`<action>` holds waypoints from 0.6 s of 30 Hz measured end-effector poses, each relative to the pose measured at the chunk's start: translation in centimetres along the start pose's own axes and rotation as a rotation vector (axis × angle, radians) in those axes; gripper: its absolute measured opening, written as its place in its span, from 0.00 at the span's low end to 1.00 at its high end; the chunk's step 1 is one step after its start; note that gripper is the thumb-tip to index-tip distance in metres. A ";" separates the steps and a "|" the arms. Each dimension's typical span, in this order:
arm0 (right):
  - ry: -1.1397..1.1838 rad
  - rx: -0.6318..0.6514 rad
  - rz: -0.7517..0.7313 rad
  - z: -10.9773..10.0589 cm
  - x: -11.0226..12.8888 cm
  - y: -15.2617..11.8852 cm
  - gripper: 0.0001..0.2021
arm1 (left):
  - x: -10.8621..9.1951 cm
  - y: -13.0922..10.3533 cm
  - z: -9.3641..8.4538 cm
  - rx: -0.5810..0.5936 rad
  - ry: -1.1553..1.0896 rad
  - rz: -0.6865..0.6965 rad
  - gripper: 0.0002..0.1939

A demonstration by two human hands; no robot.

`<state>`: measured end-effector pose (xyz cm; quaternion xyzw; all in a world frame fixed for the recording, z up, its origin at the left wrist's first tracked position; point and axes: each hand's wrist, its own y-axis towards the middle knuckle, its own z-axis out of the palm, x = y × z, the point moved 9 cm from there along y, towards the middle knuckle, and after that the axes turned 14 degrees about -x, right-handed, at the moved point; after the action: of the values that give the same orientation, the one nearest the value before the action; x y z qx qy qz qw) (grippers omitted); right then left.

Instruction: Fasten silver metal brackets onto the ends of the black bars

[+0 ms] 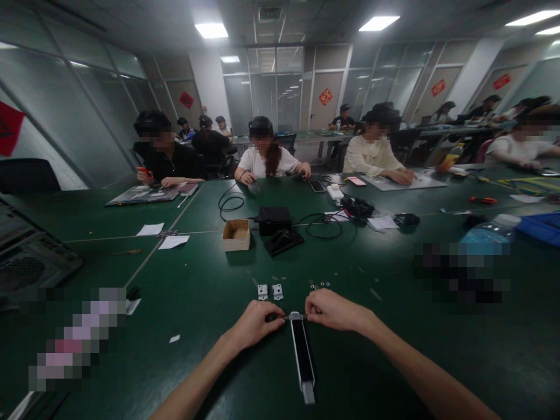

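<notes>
One broad green tabletop (350, 361) spans the lower frame, where a long, narrow, silver-framed device with a black centre (302, 353) lies at lower centre. The left hand (258, 322) and right hand (335, 309) pinch opposite sides of its upper end, thumb and fingers together on each. An open tan cardboard box (236, 243) sits left of centre; nearer the hands are two silver metal brackets (262, 292) and several tiny rings (322, 284).

Left hand (258, 324): yours is bare, right to the fingers
Right hand (332, 309): yours, bare too
Forearms (196, 373): yours are uncovered, slender
</notes>
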<state>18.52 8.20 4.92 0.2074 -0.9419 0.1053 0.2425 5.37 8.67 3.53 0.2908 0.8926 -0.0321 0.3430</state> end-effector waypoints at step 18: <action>0.021 -0.002 0.006 -1.0 0.3 -0.2 0.06 | -0.2 0.0 0.3 -0.006 0.003 -0.018 0.10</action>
<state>18.78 8.22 5.99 0.2031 -0.9400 0.1074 0.2522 5.64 8.51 3.44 0.2817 0.8958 -0.0321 0.3422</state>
